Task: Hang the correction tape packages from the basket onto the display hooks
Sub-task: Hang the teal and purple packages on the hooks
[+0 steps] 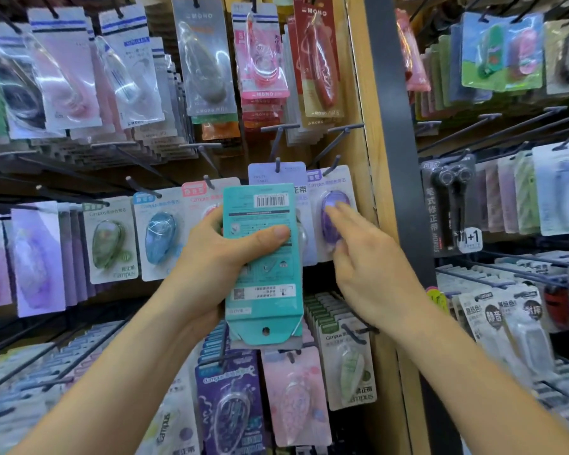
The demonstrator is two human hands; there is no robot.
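head view: my left hand (211,257) grips the teal pack (263,274), hole end down, before the hooks (335,149); right hand (368,267), fingers straight, touches a hung purple pack (334,218). light, stiff card, i judge; hold its edges.

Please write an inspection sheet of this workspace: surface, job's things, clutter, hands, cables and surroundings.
Surface: wooden display panel with dark hooks; no table seen.
Job's things: teal package, back toward camera, hang hole at the bottom; basket not seen.
Clutter: nothing seen.
Hands: left hand grips the teal package; right hand, fingers straight, touches the hanging purple package.
Cables: nothing seen.
Surroundings: neighbouring rack packages hang at right.
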